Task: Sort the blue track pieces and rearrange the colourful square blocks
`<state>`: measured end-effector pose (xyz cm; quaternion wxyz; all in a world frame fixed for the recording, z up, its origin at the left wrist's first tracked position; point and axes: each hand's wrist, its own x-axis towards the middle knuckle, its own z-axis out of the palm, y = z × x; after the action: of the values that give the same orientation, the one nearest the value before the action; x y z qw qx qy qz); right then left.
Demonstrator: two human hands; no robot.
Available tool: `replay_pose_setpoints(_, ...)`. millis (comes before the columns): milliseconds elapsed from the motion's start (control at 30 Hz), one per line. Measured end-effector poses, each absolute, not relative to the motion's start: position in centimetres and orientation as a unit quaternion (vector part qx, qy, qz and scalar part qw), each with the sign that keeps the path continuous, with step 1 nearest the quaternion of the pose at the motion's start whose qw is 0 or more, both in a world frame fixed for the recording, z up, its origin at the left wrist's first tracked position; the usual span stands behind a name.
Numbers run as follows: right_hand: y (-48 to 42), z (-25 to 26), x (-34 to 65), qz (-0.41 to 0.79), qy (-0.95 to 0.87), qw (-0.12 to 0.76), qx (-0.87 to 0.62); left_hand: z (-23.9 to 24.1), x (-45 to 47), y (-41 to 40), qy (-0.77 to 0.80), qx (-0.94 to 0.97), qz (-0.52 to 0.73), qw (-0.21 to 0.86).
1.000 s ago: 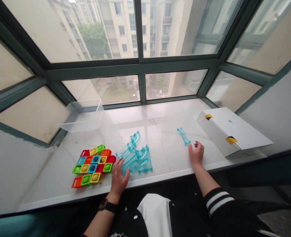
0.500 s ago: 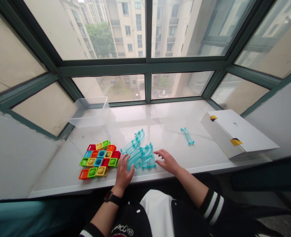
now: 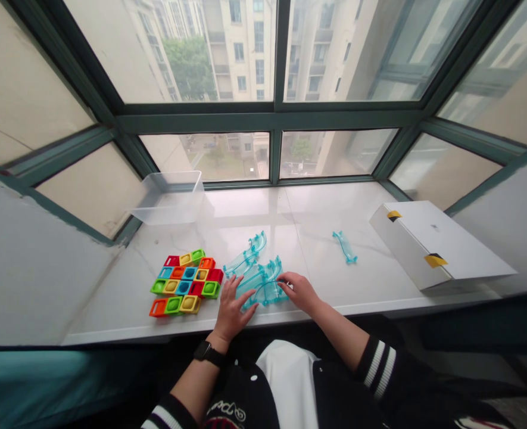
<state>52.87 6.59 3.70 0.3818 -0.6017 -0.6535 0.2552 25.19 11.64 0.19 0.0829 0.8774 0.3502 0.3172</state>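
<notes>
The left hand (image 3: 231, 313) lies spread open and the right hand (image 3: 301, 292) brings its grip half together, clamped or not I cannot tell, on the clear blue marble-run track pieces (image 3: 263, 285) near the edge of the windowsill (image 3: 334, 208).

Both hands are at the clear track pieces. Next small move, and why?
Probably lift the curved clear blue track piece free with the right hand, steadying the track pile with the left hand. The right hand rests on that piece, the left lies at the pile's near side, and the pieces look overlapped.
</notes>
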Motion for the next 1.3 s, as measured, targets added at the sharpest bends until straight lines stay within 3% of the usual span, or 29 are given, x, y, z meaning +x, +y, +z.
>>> replay_pose_setpoints(333, 6.5, 3.8, 53.3, 0.427, -0.399, 0.540, -0.606, 0.1, 25.2, 11.7, 0.362, 0.877, 0.307, 0.083)
replay_pose_setpoints(700, 3.5, 4.3, 56.0, 0.508, -0.249, 0.571, -0.596, 2.6, 26.2, 10.9, 0.366, 0.852, 0.361, 0.100)
replay_pose_setpoints(967, 2.3, 7.6, 54.0, 0.420, -0.342, 0.556, -0.630, 8.9, 30.3, 10.2, 0.328, 0.783, 0.428, 0.311)
replay_pose_setpoints(1300, 1.5, 8.7, 54.3, 0.325, -0.522, 0.551, -0.564, 10.3, 30.7, 10.0, 0.358, 0.742, 0.436, 0.362)
